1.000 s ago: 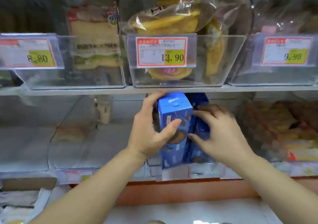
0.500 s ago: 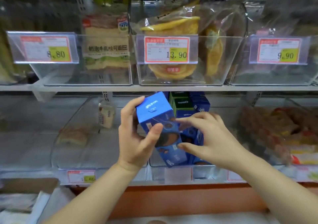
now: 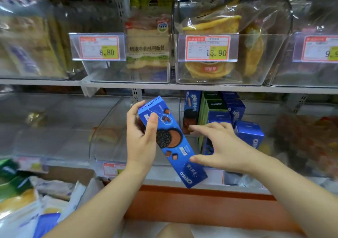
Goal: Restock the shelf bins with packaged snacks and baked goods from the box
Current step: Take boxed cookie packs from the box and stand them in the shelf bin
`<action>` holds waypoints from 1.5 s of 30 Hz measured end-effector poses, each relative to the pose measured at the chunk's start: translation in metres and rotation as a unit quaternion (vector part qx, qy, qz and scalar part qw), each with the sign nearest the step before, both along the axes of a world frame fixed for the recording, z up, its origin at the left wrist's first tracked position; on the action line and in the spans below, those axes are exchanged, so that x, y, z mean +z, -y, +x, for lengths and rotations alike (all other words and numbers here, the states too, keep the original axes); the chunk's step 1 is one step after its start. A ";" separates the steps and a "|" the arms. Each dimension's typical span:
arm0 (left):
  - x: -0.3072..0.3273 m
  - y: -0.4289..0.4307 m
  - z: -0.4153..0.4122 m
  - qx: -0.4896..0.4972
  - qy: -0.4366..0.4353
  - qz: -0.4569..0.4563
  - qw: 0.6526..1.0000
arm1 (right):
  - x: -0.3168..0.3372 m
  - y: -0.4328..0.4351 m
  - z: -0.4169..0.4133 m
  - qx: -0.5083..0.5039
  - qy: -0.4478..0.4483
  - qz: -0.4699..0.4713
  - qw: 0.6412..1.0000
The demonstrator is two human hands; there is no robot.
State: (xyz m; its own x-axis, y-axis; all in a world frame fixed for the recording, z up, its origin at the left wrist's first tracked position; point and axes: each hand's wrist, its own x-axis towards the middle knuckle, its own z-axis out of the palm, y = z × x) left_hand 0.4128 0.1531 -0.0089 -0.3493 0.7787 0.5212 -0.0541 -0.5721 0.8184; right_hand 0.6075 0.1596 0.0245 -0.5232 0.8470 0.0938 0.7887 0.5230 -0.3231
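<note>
My left hand (image 3: pixel 141 137) grips a long blue Oreo box (image 3: pixel 175 146) near its top end, thumb across the front; the box tilts with its lower end toward the right. My right hand (image 3: pixel 221 148) is spread with straight fingers, its thumb touching the box's lower right edge and its fingers reaching toward the clear lower-shelf bin (image 3: pixel 190 180). In that bin stand several blue Oreo boxes (image 3: pixel 250 133) and green Oreo boxes (image 3: pixel 212 106). The open supply box (image 3: pixel 31 201) with packaged goods sits at the lower left.
The upper shelf (image 3: pixel 128 85) carries clear bins with sliced bread (image 3: pixel 148 42) and yellow cakes (image 3: pixel 217 36), fronted by price tags 8.80 and 13.90. A nearly bare bin (image 3: pixel 102 128) stands left of the Oreo bin. Bagged snacks (image 3: pixel 307 137) fill the bin to the right.
My left hand has drawn the blue box out of the bin, leftward and toward me, tilting it further. My right hand's fingers have straightened and spread beside the box.
</note>
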 end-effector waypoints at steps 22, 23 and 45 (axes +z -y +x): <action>0.012 0.026 -0.083 -0.229 0.059 -0.230 0.944 | -0.007 0.007 0.008 -0.074 -0.168 0.240 0.953; 0.010 0.028 -0.083 -0.232 0.064 -0.224 0.944 | -0.005 0.009 0.009 -0.107 -0.216 0.187 0.952; 0.005 0.036 -0.081 -0.051 -0.030 -0.145 0.988 | 0.010 -0.008 0.023 -0.111 -0.083 0.115 0.984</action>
State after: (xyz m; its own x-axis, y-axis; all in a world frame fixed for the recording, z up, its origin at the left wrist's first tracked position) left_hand 0.3315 0.1175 -0.0039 -0.2375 0.9273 0.2892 -0.0459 -0.3081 0.9502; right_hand 0.6307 0.1678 0.0347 -0.2896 0.8850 0.3646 0.8380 0.4185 -0.3502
